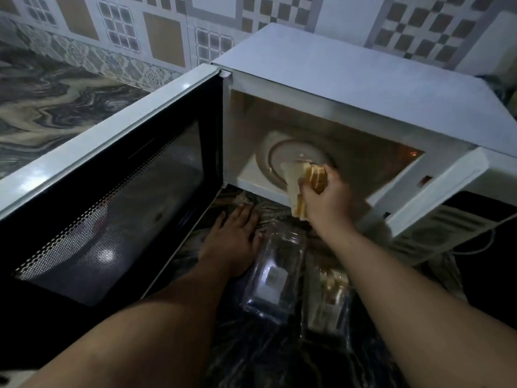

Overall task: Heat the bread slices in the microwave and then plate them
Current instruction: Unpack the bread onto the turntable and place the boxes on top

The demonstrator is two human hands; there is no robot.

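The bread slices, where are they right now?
In the head view, the bread slices are gripped in the right hand at the open microwave mouth, just over the turntable.

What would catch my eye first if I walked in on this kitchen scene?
Most striking is the white microwave on the marbled counter, its dark-windowed door swung wide to the left and the round glass turntable lit inside. At its opening the right hand grips a few golden-crusted bread slices. The left hand rests flat on the counter below, beside a clear plastic bread bag.
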